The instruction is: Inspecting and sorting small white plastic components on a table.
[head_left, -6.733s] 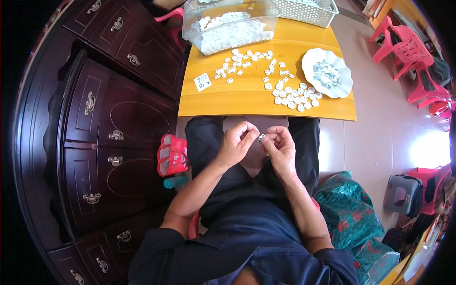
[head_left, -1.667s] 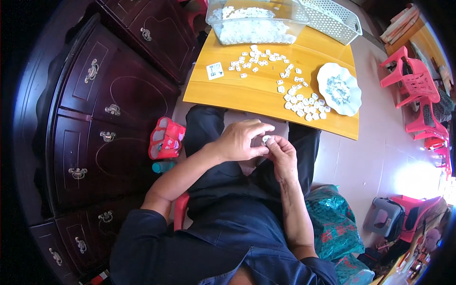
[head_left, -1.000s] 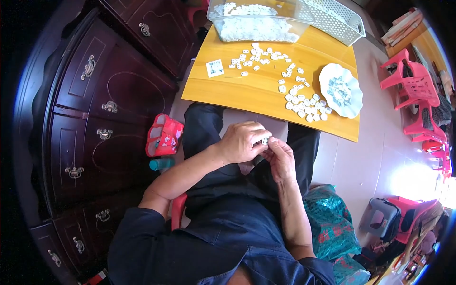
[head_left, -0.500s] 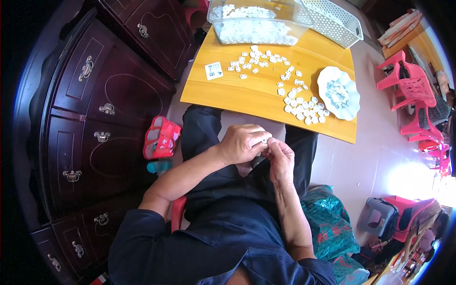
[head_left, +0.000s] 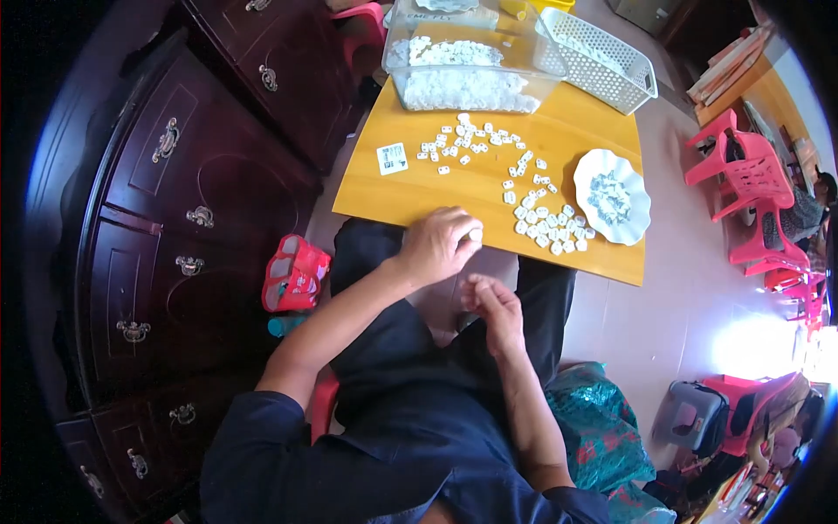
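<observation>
At nine o'clock stands a dark wooden cabinet (head_left: pixel 166 218) with brass pulls, and at its foot, just beside the person's left knee, sits a small red pouch (head_left: pixel 295 274). Moving rightward, the left hand (head_left: pixel 439 244) hovers at the near edge of the yellow table (head_left: pixel 384 196), its fingers curled together and pinching a small white piece (head_left: pixel 476 234) at the fingertips. Slightly lower, toward five o'clock from it, the right hand (head_left: pixel 494 307) rests over the lap with fingers loosely bent and a little apart; whether anything lies in it cannot be told. On the table, at twelve o'clock, a clear tub (head_left: pixel 467 61) holds a heap of the same white pieces, more are scattered (head_left: pixel 476 144) across the wood, and a denser cluster (head_left: pixel 550 225) lies just beside a white patterned plate (head_left: pixel 613 196) at two o'clock. A white basket (head_left: pixel 594 61) sits beyond, red plastic chairs (head_left: pixel 751 188) at three o'clock.

The step in hand looks like setting a worked piece back toward the table. The next move would call for reaching the left hand forward over the edge, releasing the piece near the cluster, then picking a fresh one.
</observation>
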